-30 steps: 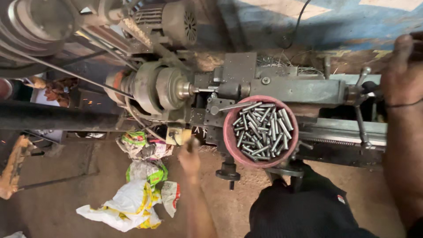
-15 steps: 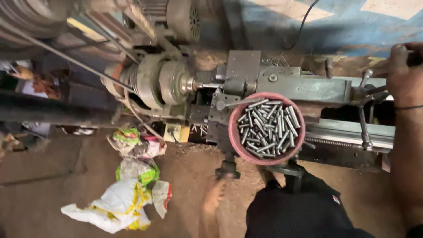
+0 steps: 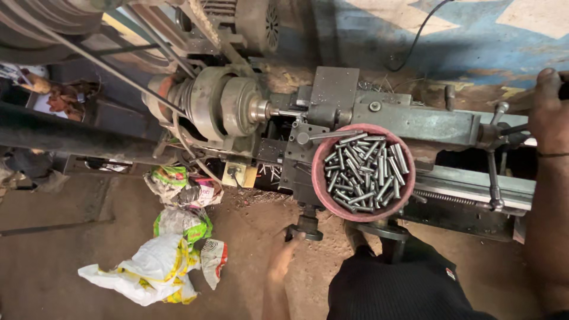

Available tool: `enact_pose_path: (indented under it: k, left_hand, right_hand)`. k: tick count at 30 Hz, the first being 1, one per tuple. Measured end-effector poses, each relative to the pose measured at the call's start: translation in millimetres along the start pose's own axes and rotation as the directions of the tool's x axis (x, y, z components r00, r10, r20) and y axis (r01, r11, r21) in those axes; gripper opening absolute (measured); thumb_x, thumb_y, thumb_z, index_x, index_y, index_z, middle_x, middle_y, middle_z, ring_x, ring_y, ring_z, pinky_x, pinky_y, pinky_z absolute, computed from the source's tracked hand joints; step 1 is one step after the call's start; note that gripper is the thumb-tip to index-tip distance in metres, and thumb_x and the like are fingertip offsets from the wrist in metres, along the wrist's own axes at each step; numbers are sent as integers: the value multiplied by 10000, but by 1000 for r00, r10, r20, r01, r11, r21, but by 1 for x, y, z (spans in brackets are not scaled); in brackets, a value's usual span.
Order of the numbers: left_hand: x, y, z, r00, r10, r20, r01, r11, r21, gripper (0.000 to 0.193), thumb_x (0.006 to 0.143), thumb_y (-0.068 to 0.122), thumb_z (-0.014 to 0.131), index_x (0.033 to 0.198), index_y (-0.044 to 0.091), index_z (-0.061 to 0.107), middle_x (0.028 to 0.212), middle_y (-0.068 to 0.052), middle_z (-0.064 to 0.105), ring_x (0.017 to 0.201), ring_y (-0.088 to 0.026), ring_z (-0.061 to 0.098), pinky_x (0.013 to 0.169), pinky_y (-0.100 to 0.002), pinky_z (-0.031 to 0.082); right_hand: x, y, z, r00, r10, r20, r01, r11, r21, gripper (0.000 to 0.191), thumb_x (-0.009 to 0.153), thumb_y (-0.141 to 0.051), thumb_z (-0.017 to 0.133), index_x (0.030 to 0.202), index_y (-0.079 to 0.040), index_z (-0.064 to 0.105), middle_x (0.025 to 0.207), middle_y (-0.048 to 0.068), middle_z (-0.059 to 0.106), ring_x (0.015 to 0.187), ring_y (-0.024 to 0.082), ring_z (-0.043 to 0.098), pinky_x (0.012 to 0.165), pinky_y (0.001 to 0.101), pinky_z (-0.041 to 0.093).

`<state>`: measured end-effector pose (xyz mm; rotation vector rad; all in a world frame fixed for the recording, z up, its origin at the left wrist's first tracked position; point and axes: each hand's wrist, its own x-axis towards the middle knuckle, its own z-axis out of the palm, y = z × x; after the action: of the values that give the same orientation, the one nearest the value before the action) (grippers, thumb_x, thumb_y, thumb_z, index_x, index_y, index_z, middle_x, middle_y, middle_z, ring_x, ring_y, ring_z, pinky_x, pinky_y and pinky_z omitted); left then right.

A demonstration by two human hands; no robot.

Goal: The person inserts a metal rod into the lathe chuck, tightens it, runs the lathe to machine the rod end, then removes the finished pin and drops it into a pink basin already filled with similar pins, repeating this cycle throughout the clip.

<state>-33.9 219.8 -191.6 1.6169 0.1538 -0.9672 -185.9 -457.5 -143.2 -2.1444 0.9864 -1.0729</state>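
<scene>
A belt-driven lathe (image 3: 379, 115) runs across the view, its chuck (image 3: 231, 109) holding a thin metal rod (image 3: 285, 112). On the carriage stands a red bowl (image 3: 318, 178) full of several short steel pins (image 3: 364, 172). My left hand (image 3: 281, 258), blurred, reaches up from below, its fingers on the black handwheel (image 3: 306, 228) under the carriage. At the far right, my right hand (image 3: 548, 109) is curled over a dark handle at the tailstock end, mostly cut off by the frame edge. My dark-trousered leg (image 3: 403, 284) is just below the bowl.
Crumpled plastic bags (image 3: 157, 266) lie on the dirt floor at lower left. A drive belt and large pulleys (image 3: 53, 24) sit at upper left. A lever (image 3: 492, 172) hangs from the tailstock. The painted wall (image 3: 462, 35) runs behind the lathe.
My left hand has moved away from the yellow box under the chuck, rightward onto the black handwheel. My view has shifted slightly left. My right hand has stayed at the tailstock end.
</scene>
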Motion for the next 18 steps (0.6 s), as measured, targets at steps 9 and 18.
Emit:
enact_pose_path:
  k: [9,18]
  left_hand:
    - [-33,30,58,881,309,-357,2,753,658,755,636,436,911,1240,62,657,856,-123,751,787,-273,722,694,-424,558]
    - [37,-64,72,839,82,-538,-267,924,-276,540,873,565,624,1106,78,626,816,-101,651,760,-269,620,707,-423,489]
  right_hand:
    - [-1,-26,-4,989,144,44,-146,988,47,357,1238,-328,572,1193,14,663,961,27,648,873,145,626,759,319,504]
    - [-57,-27,-46,962,93,256,-161,953,255,271,1169,-224,520,1153,31,609,1068,128,703,968,203,673,950,330,560]
